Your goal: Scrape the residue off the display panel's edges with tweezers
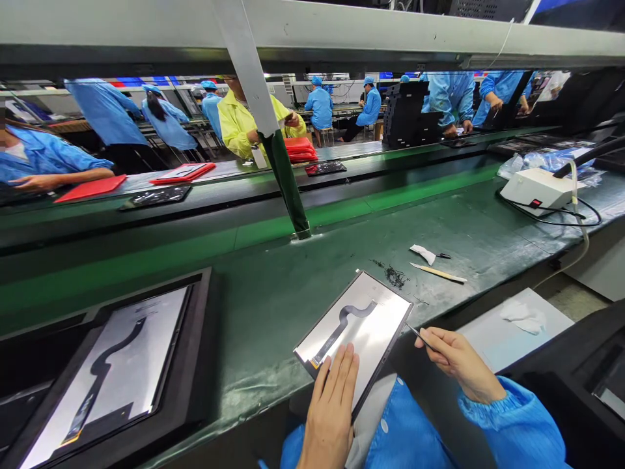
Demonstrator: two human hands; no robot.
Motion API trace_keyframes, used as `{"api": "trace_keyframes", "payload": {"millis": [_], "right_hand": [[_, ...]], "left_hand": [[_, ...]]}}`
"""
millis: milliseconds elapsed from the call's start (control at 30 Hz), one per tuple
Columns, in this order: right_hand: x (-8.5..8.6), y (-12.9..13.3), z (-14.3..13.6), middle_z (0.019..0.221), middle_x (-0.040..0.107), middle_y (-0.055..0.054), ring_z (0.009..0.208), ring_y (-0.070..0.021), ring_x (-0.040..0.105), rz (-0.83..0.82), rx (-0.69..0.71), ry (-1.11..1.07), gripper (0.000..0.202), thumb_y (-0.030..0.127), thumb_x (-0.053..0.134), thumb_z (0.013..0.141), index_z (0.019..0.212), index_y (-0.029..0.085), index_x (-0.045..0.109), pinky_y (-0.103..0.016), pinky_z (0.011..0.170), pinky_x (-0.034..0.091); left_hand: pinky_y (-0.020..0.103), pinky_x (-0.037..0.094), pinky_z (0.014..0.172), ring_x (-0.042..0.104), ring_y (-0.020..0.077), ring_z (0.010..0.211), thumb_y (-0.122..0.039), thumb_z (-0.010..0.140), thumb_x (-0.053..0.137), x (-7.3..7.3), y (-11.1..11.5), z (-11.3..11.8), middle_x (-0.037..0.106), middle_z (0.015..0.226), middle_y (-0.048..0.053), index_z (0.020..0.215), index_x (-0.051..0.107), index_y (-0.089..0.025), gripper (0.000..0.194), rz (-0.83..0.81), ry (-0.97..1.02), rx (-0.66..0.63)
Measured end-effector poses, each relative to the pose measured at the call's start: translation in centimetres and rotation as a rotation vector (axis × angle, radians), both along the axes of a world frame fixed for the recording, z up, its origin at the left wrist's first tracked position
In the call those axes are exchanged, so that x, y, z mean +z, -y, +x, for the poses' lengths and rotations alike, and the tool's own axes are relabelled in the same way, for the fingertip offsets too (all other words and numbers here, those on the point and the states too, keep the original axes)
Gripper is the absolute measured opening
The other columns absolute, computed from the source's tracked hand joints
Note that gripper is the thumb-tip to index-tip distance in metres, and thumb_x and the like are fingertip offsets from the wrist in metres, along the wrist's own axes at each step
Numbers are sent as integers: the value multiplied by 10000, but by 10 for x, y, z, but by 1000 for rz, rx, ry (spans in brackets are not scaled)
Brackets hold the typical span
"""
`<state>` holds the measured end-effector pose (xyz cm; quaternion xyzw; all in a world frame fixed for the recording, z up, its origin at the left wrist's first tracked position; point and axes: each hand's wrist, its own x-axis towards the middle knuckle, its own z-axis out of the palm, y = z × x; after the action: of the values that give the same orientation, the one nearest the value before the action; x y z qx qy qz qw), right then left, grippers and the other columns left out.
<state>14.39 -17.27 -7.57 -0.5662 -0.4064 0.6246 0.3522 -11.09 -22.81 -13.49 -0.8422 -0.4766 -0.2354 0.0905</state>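
A display panel (374, 312) with a silvery back and a dark curved flex cable (344, 319) rests tilted at the bench's front edge. My left hand (332, 404) lies flat on its lower part, fingers stretched out. In my right hand (456, 358) is a thin dark pointed tool (420, 337), pinched between the fingers, its tip at the panel's right edge. Black scraps (395, 277) lie on the bench just behind the panel. To their right are a pale yellow blade-like stick (439, 272) and a piece of white tissue (424, 254).
A black foam tray (202, 326) at left holds another panel (122, 358). A post (288, 189) rises from the green bench (254, 293). At right are a white device (541, 189) with cables and a white board (512, 332). People in blue and yellow work beyond.
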Motion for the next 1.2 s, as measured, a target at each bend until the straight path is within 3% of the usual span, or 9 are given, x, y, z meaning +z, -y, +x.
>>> {"api": "trace_keyframes", "payload": {"millis": [600, 800, 1067, 1200], "right_hand": [[5, -6, 3, 456, 291, 112, 414, -39, 155, 4, -43, 7, 593, 741, 697, 645, 724, 154, 656, -226, 422, 69], [7, -11, 13, 456, 312, 116, 396, -25, 160, 17, -119, -12, 596, 734, 730, 612, 723, 157, 629, -220, 421, 68], [11, -11, 13, 462, 303, 114, 397, -31, 157, 22, -94, 11, 609, 747, 712, 620, 732, 153, 642, -225, 420, 69], [12, -7, 8, 463, 297, 110, 418, -43, 152, 34, -54, 12, 616, 761, 691, 639, 737, 155, 653, -237, 431, 76]], "left_hand": [[452, 361, 1135, 317, 267, 1454, 91, 532, 345, 3, 0, 0, 392, 1546, 128, 1566, 120, -82, 1072, -16, 2, -6], [456, 336, 1144, 312, 271, 1456, 89, 519, 350, 2, 1, -1, 383, 1551, 131, 1568, 96, -84, 1093, -36, -12, -2], [463, 339, 1133, 295, 271, 1463, 80, 528, 355, 2, 1, 0, 378, 1555, 126, 1570, 84, -89, 1090, -51, -8, -3], [453, 327, 1140, 307, 284, 1457, 71, 638, 387, 2, 0, -3, 375, 1554, 139, 1558, 150, -65, 960, -38, -52, -21]]}}
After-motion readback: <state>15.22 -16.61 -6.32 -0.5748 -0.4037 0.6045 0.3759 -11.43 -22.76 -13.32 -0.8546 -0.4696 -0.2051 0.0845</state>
